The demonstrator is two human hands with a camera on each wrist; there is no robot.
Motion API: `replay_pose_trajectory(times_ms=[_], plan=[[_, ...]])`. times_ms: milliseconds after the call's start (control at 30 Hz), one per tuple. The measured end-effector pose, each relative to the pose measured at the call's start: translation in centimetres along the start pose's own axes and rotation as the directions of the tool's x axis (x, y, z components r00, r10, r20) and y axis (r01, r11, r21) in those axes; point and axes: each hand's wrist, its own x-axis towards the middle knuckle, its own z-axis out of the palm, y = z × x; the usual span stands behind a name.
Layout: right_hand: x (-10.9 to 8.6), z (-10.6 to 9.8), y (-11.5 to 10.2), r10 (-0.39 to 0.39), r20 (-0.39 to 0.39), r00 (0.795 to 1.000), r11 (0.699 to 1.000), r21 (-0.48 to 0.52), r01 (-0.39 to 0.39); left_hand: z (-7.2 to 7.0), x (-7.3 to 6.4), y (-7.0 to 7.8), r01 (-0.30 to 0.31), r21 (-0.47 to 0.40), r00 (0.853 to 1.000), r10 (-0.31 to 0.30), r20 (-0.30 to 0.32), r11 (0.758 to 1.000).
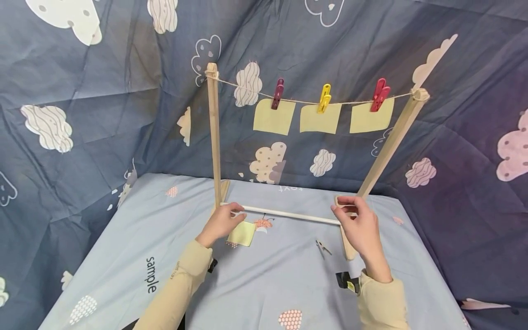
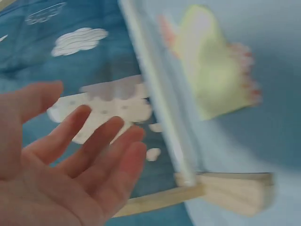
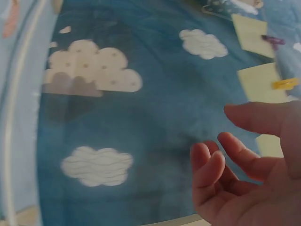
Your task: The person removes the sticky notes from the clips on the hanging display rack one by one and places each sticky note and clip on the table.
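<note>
My left hand (image 1: pixel 222 222) hovers near the left end of a white rod (image 1: pixel 284 213); the left wrist view shows its fingers relaxed, holding nothing. Beside it on the cloth lies a yellow paper note (image 1: pixel 242 233). By the foot of the right wooden post (image 1: pixel 392 142) is my right hand (image 1: pixel 360 224), fingers loosely bent and apart, with nothing between them. A small greyish clothespin (image 1: pixel 323 248) lies to its left. Three yellow notes hang from a string (image 1: pixel 350 102), held by a dark red clothespin (image 1: pixel 278 94), a yellow clothespin (image 1: pixel 324 98) and a red clothespin (image 1: pixel 380 95).
The string runs between the left wooden post (image 1: pixel 214 137) and the right one. Both posts stand on wooden feet, joined low down by the white rod. A light blue printed cloth (image 1: pixel 247 293) covers the table, and a dark cloud-patterned curtain (image 1: pixel 123 91) hangs behind.
</note>
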Motion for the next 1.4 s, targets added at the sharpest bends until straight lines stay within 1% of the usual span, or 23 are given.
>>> replay_pose_trajectory(times_ms=[100, 167, 233, 333, 400, 500, 600, 633, 700, 800, 933, 967, 1033, 1100, 1200, 1400], plan=[[0.7, -1.1, -1.2, -0.072, -0.015, 0.997, 0.997, 0.027, 0.073, -1.2, 0.4, 1.1, -0.017, -0.079, 0.998, 0.012, -0.063, 0.997], [1.3, -2.0, -2.1, -0.118, -0.032, 0.992, 0.992, 0.046, 0.12, -1.9, 0.7, 1.7, -0.031, -0.112, 0.996, 0.021, -0.09, 0.993], [1.8, -2.8, -3.1, -0.158, -0.057, 0.986, 0.985, 0.054, 0.161, -2.6, 1.0, 2.2, -0.039, -0.138, 0.995, 0.025, -0.101, 0.99], [2.6, -3.8, -4.6, -0.208, -0.081, 0.975, 0.976, 0.055, 0.212, -3.6, 1.5, 2.9, -0.05, -0.199, 0.994, 0.029, -0.105, 0.979], [3.0, -4.3, -5.7, -0.235, -0.083, 0.968, 0.969, 0.056, 0.24, -4.1, 1.8, 3.3, -0.055, -0.254, 0.994, 0.028, -0.107, 0.966], [3.6, -4.8, -7.3, -0.279, -0.068, 0.958, 0.957, 0.061, 0.283, -5.0, 2.2, 4.2, -0.069, -0.335, 0.992, 0.029, -0.123, 0.94], [4.2, -5.0, -9.0, -0.317, -0.05, 0.947, 0.944, 0.081, 0.32, -5.8, 2.5, 5.5, -0.071, -0.424, 0.989, 0.009, -0.146, 0.903], [4.4, -5.0, -9.6, -0.329, -0.044, 0.943, 0.939, 0.086, 0.332, -6.0, 2.6, 6.0, -0.069, -0.455, 0.988, -0.001, -0.153, 0.888], [4.7, -4.8, -10.8, -0.347, -0.033, 0.937, 0.932, 0.101, 0.348, -6.5, 2.8, 7.0, -0.065, -0.524, 0.986, -0.026, -0.164, 0.849], [5.3, -4.6, -12.4, -0.376, -0.015, 0.927, 0.919, 0.124, 0.374, -7.1, 3.0, 8.4, -0.054, -0.633, 0.983, -0.069, -0.168, 0.772], [6.2, -4.0, -14.1, -0.404, -0.007, 0.915, 0.903, 0.155, 0.4, -7.6, 3.5, 9.8, -0.022, -0.761, 0.98, -0.135, -0.144, 0.648], [6.4, -3.9, -14.4, -0.406, -0.005, 0.914, 0.902, 0.158, 0.402, -7.7, 3.7, 10.0, -0.014, -0.785, 0.979, -0.15, -0.136, 0.619], [6.8, -3.6, -15.1, -0.407, -0.001, 0.913, 0.901, 0.163, 0.402, -7.9, 4.0, 10.5, 0.001, -0.833, 0.979, -0.172, -0.113, 0.553], [7.2, -3.3, -15.7, -0.402, 0.004, 0.916, 0.903, 0.169, 0.396, -8.0, 4.3, 10.9, 0.012, -0.862, 0.979, -0.183, -0.094, 0.506], [7.8, -2.8, -16.6, -0.388, 0.017, 0.922, 0.907, 0.182, 0.378, -8.2, 4.8, 11.4, 0.014, -0.887, 0.98, -0.184, -0.08, 0.461], [8.9, -2.1, -18.1, -0.376, 0.03, 0.926, 0.909, 0.206, 0.362, -8.5, 5.6, 12.5, 0.017, -0.912, 0.986, -0.161, -0.053, 0.409]])
